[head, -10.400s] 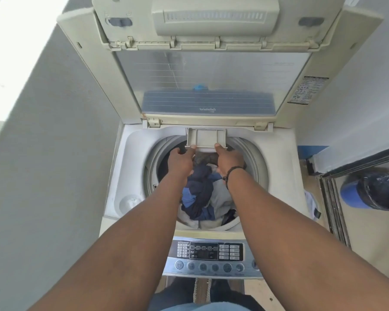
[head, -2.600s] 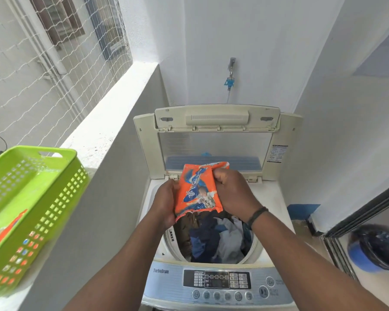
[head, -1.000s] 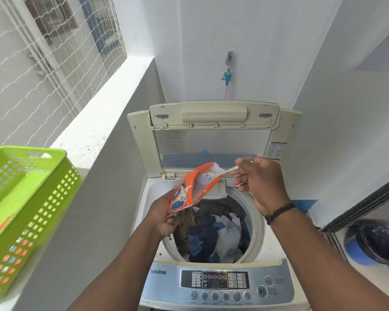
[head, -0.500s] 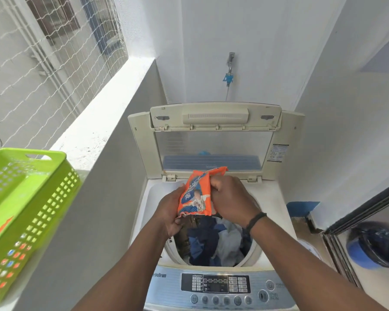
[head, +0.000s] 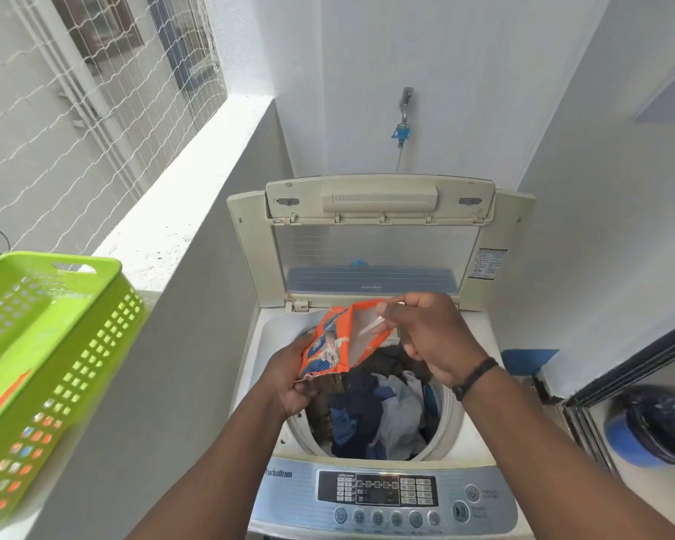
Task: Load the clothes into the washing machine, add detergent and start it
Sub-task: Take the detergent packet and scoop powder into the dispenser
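The top-loading washing machine [head: 484, 430] stands in front of me with its lid [head: 375, 243] raised. Dark blue, brown and white clothes [head: 378, 415] fill the drum. My left hand [head: 293, 380] grips the bottom of an orange detergent packet [head: 336, 344] held over the drum's back left edge. The packet's mouth is open toward me. My right hand [head: 429, 333] pinches a small white scoop [head: 371, 325] whose end is inside the packet. The control panel [head: 378, 493] lies along the machine's front.
A green plastic basket [head: 55, 344] sits on the white ledge [head: 195, 212] at the left. A tap with a blue fitting [head: 402, 126] is on the back wall. A blue bin with a black liner [head: 655, 426] stands on the floor at the right, beyond a sliding door track.
My right hand has drawn back from the packet's top and lifted, and the white scoop shows in the packet's open mouth. The packet is tilted more toward me.
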